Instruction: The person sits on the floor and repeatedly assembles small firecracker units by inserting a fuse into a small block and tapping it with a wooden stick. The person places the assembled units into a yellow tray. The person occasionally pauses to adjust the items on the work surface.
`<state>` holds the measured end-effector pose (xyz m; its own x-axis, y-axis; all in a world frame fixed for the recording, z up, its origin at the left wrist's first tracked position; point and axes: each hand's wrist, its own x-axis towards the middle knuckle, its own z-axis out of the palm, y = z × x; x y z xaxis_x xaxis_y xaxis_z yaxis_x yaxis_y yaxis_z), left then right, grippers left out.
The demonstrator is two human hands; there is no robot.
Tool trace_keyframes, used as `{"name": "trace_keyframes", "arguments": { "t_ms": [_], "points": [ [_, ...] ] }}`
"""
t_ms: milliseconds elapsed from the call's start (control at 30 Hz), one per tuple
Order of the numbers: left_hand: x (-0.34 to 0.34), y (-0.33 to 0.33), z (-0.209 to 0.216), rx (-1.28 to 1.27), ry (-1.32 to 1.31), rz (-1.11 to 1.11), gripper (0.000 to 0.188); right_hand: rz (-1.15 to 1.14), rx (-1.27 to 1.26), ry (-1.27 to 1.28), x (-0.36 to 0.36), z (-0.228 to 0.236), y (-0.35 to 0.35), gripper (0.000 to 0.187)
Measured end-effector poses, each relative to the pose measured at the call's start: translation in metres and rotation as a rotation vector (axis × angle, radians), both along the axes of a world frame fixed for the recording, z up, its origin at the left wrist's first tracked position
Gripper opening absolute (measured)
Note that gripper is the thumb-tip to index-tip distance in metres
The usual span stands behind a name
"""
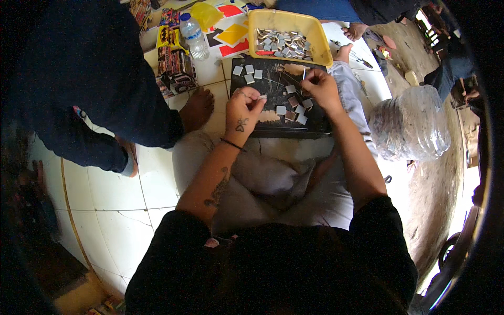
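My left hand (243, 109) is closed in a pinch on a small whitish piece (262, 97), above a worn black board (278, 129) in front of my crossed legs. Over the board's right side, my right hand (322, 90) pinches a thin pale strip (304, 74) that points away from me. Small silver-grey square pieces (281, 110) lie on the board between and below my hands, some with a brownish face. Another group of grey squares (249, 79) sits at its far left. Several thin sticks or wires (270, 83) lie across the middle.
Beyond the board stands a yellow plastic basin (320, 31) with many grey pieces. A water bottle (195, 41), coloured sheets (232, 35) and a printed box (176, 65) are far left. Another person's bare foot (197, 109) is close by. A large clear plastic container (412, 123) stands right.
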<state>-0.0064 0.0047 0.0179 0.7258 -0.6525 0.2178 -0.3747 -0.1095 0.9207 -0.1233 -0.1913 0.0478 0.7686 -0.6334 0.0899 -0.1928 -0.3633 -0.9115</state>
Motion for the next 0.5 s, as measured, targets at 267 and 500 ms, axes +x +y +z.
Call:
{"name": "trace_keyframes", "arguments": {
  "t_ms": [267,500],
  "points": [
    [-0.002,0.004,-0.012,0.035,-0.537,-0.116,0.017,0.026,0.304,-0.191,-0.002,-0.018,0.053,0.008],
    [0.003,0.003,-0.014,0.042,-0.507,-0.140,0.015,0.036,-0.025,-0.177,0.002,-0.013,0.072,0.005]
  ]
}}
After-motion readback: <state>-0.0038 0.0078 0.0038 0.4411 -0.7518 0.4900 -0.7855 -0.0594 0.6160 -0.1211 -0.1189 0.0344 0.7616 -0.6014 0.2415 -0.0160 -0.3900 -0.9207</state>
